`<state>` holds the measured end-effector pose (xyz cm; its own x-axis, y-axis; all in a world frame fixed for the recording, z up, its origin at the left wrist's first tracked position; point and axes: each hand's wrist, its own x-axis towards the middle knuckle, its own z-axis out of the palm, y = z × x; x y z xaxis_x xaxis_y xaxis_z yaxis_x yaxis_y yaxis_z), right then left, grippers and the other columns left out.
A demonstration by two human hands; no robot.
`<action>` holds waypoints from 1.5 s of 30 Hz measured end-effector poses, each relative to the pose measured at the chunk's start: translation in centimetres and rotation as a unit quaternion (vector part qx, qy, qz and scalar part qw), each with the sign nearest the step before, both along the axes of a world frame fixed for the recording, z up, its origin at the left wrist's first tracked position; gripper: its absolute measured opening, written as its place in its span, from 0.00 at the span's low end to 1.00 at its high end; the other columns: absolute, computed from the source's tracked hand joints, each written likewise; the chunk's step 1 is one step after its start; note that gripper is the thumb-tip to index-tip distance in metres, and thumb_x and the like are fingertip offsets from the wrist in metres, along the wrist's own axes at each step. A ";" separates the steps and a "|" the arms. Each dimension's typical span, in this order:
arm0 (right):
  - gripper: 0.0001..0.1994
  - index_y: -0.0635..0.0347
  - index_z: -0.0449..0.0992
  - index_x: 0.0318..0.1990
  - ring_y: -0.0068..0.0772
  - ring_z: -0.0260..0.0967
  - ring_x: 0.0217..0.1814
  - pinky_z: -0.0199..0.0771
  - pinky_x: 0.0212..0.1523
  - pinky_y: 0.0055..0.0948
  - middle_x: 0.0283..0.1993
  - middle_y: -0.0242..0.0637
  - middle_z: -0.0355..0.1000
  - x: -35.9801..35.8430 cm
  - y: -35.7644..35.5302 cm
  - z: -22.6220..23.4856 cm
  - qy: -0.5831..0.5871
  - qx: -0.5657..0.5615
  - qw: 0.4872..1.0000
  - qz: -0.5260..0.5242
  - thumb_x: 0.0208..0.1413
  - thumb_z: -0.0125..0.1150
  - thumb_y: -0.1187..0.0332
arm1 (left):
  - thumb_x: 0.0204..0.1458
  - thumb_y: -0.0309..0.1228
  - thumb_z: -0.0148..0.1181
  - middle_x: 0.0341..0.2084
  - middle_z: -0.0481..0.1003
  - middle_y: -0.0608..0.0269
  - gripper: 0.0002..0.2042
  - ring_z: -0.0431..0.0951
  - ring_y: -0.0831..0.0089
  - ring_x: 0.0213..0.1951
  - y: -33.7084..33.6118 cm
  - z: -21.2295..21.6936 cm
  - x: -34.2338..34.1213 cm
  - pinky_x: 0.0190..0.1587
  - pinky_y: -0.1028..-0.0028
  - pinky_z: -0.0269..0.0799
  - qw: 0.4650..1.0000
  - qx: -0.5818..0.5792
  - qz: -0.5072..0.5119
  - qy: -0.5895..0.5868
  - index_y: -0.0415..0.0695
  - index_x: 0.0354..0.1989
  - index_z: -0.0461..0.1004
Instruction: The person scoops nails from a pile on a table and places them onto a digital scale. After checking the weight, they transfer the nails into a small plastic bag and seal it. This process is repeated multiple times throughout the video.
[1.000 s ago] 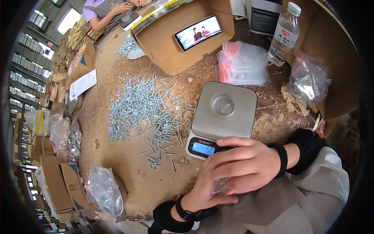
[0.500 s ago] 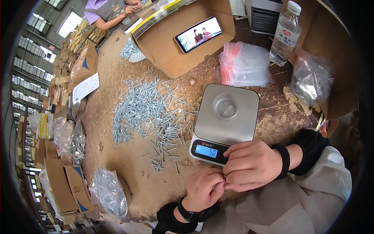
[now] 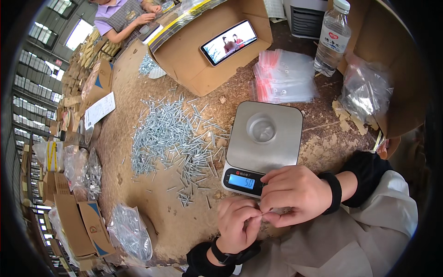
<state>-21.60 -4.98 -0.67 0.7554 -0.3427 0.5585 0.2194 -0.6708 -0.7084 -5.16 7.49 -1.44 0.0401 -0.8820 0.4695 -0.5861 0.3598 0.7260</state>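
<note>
My left hand [image 3: 237,224] is closed in a pinch near the table's front edge. Its fingertips meet those of my right hand [image 3: 297,196], also pinched, just below the digital scale [image 3: 263,159]. Whatever lies between the fingertips is too thin and covered to name. My right hand's raised fingers are close by the scale's lit display. On the steel pan stands a small clear round cup [image 3: 261,128]. Left of the scale spreads a loose heap of silvery screws [image 3: 168,136]. Behind the scale lies a stack of clear zip bags [image 3: 284,78] with red seal strips.
An open cardboard box [image 3: 184,71] holds a propped phone [image 3: 229,42]. A water bottle [image 3: 332,39] and crumpled plastic bag [image 3: 367,90] are at the right. A filled clear bag [image 3: 130,231] sits front left. A co-worker's hands [image 3: 147,16] show at the far left.
The whole view has shifted slightly. My right thumb and finger have moved and now pinch against my left fingertips, with a small gap opened inside the right hand. The screws and cup stay put.
</note>
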 end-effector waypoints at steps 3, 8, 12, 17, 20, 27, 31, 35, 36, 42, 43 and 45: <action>0.04 0.56 0.77 0.31 0.37 0.73 0.28 0.79 0.45 0.40 0.29 0.31 0.74 0.0 0.0 0.0 -0.005 0.008 1.000 0.002 0.48 0.66 0.73 | 0.48 0.23 0.64 0.32 0.76 0.62 0.08 0.74 0.60 0.34 -0.4 0.0 0.0 0.44 0.63 0.67 1.000 -0.017 -0.007 -0.008 0.44 0.36 0.73; 0.03 0.55 0.77 0.30 0.36 0.73 0.28 0.78 0.46 0.39 0.28 0.30 0.74 0.0 0.1 0.0 -0.025 0.003 1.000 0.003 0.47 0.65 0.74 | 0.55 0.26 0.59 0.31 0.75 0.60 0.04 0.72 0.62 0.36 -0.2 -0.4 -0.1 0.47 0.63 0.66 0.998 0.005 -0.012 0.055 0.43 0.35 0.70; 0.03 0.55 0.77 0.28 0.35 0.73 0.27 0.78 0.47 0.39 0.26 0.29 0.73 -0.2 -0.6 0.8 -0.025 0.011 1.000 -0.010 0.47 0.65 0.74 | 0.64 0.34 0.50 0.26 0.66 0.61 0.08 0.64 0.69 0.34 -0.3 0.2 -0.6 0.44 0.64 0.62 0.962 0.029 0.050 0.267 0.44 0.35 0.62; 0.06 0.56 0.74 0.30 0.40 0.69 0.27 0.76 0.39 0.38 0.26 0.33 0.69 -0.2 -0.4 0.8 -0.054 0.019 0.998 -0.020 0.45 0.65 0.74 | 0.65 0.33 0.48 0.29 0.69 0.59 0.07 0.72 0.66 0.38 -0.6 -0.6 0.1 0.57 0.54 0.64 0.946 -0.019 0.019 0.324 0.44 0.38 0.63; 0.05 0.56 0.74 0.29 0.40 0.70 0.27 0.75 0.36 0.37 0.27 0.33 0.70 -0.3 -0.6 1.0 -0.065 0.037 0.997 0.004 0.46 0.65 0.74 | 0.66 0.34 0.47 0.30 0.69 0.59 0.07 0.74 0.65 0.38 -0.6 -0.4 -0.2 0.56 0.52 0.67 0.927 0.015 0.017 0.375 0.44 0.40 0.62; 0.06 0.56 0.72 0.27 0.41 0.69 0.26 0.69 0.28 0.37 0.25 0.32 0.69 -0.3 -0.3 0.5 -0.122 0.036 0.991 0.032 0.47 0.65 0.73 | 0.65 0.42 0.51 0.28 0.65 0.67 0.12 0.67 0.75 0.29 2.9 1.3 5.4 0.40 0.71 0.69 0.904 -0.101 0.275 0.310 0.45 0.40 0.65; 0.08 0.56 0.69 0.26 0.42 0.67 0.25 0.66 0.24 0.38 0.24 0.33 0.68 -0.1 0.2 0.1 -0.135 0.039 0.989 0.038 0.47 0.65 0.72 | 0.67 0.37 0.49 0.35 0.70 0.61 0.12 0.70 0.68 0.38 8.1 5.5 14.6 0.46 0.69 0.67 0.817 -0.304 0.434 0.226 0.39 0.38 0.68; 0.09 0.56 0.67 0.25 0.42 0.66 0.23 0.64 0.23 0.39 0.22 0.34 0.65 0.0 0.2 -0.1 -0.137 0.012 0.990 0.037 0.48 0.65 0.71 | 0.67 0.34 0.48 0.38 0.71 0.58 0.12 0.70 0.69 0.45 15.1 3.8 24.3 0.52 0.69 0.66 0.784 -0.156 0.597 -0.071 0.35 0.41 0.69; 0.09 0.55 0.67 0.25 0.41 0.66 0.23 0.64 0.23 0.40 0.22 0.33 0.64 0.0 0.2 -0.2 -0.135 -0.002 0.990 0.032 0.48 0.64 0.70 | 0.66 0.33 0.49 0.38 0.71 0.59 0.11 0.69 0.71 0.45 16.3 2.5 25.7 0.53 0.71 0.65 0.800 -0.075 0.586 -0.099 0.35 0.40 0.69; 0.09 0.54 0.68 0.26 0.40 0.67 0.25 0.66 0.25 0.39 0.23 0.33 0.66 -0.1 -0.6 -0.4 -0.113 -0.059 0.992 0.005 0.48 0.64 0.69 | 0.60 0.32 0.59 0.43 0.76 0.54 0.11 0.73 0.64 0.47 17.7 3.0 26.6 0.55 0.67 0.65 0.879 0.155 0.429 -0.137 0.38 0.44 0.72; 0.09 0.54 0.68 0.27 0.40 0.67 0.26 0.67 0.26 0.39 0.25 0.33 0.66 -0.3 -0.8 -0.2 -0.094 -0.077 0.992 -0.025 0.47 0.65 0.69 | 0.59 0.32 0.59 0.44 0.76 0.54 0.11 0.73 0.63 0.48 17.0 3.7 25.4 0.56 0.67 0.64 0.868 0.171 0.434 -0.170 0.38 0.45 0.72; 0.09 0.55 0.68 0.28 0.40 0.68 0.29 0.68 0.27 0.38 0.28 0.33 0.67 -0.7 -1.3 0.5 -0.060 -0.109 0.989 -0.083 0.46 0.65 0.69 | 0.58 0.32 0.60 0.45 0.75 0.54 0.13 0.72 0.61 0.50 15.2 5.1 21.8 0.57 0.66 0.63 0.839 0.205 0.444 -0.240 0.38 0.47 0.72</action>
